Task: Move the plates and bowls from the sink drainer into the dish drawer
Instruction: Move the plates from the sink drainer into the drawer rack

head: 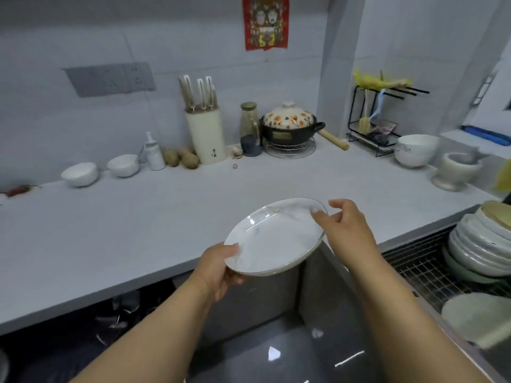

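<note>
A white plate (272,239) with a thin gold rim hangs tilted in front of the counter edge. My left hand (218,268) grips its near left rim, thumb on top. My right hand (343,225) touches the far right rim with its thumb and fingertips. At the right, a stack of white plates and bowls (481,241) leans in the wire sink drainer (414,272). Another pale plate (478,319) lies at the drainer's near end. The dish drawer itself I cannot make out; a dark open space (83,341) shows under the counter.
On the grey counter (138,230) stand two small white bowls (80,174), a knife block (204,134), a lidded pot (290,123), a large white bowl (416,149) and a stone mortar (456,171). A dark glossy floor (276,355) lies below.
</note>
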### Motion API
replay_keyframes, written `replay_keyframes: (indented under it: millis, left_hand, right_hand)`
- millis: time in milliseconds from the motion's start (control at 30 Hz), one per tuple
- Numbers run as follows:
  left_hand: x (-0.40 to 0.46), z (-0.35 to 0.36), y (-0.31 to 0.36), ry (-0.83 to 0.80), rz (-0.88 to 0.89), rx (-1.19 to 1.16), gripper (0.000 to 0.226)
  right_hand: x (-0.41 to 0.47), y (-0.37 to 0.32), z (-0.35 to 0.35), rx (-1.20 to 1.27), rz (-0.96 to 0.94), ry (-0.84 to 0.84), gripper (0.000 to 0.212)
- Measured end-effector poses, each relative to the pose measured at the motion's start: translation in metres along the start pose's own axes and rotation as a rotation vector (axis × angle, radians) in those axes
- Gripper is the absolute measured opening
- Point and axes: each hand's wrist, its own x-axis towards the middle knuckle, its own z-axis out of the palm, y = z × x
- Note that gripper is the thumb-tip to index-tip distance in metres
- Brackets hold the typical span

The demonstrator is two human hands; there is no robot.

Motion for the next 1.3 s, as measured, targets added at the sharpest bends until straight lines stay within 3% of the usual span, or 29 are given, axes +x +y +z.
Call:
replay_keyframes:
  millis: [133,233,700,900,1067,1200,1300]
  left_hand:
    - [-0.025,-0.064,-0.006,0.088,0.03,-0.055,0.019]
    - [-0.042,-0.112,-0.013,0.146,0.041,-0.11,0.022]
    - [-0.113,-0.281,-0.047,0.425,0.026,-0.011,0.035]
    - [-0.144,-0.363,-0.065,0.678,0.001,-0.051,0.031]
    - [-0.175,-0.423,-0.085,0.837,0.038,-0.086,0.017]
    - [-0.196,-0.459,-0.106,0.949,0.042,-0.001,0.021]
    - [-0.206,-0.477,-0.118,1.039,0.026,0.217,0.017]
  right_hand:
    - [-0.033,-0.019,0.058,0.451,0.232,-0.402,0.03]
    - [-0.058,-0.035,0.094,0.598,0.285,-0.551,0.032]
    - [-0.161,-0.085,0.227,0.494,0.213,-0.729,0.026]
    - [-0.205,-0.095,0.287,0.488,0.322,-0.789,0.013]
    - [-0.236,-0.096,0.336,0.442,0.439,-0.855,0.016]
    - [-0.253,-0.095,0.379,0.373,0.501,-0.88,0.023]
    - [-0.26,-0.09,0.413,0.285,0.51,-0.881,0.021]
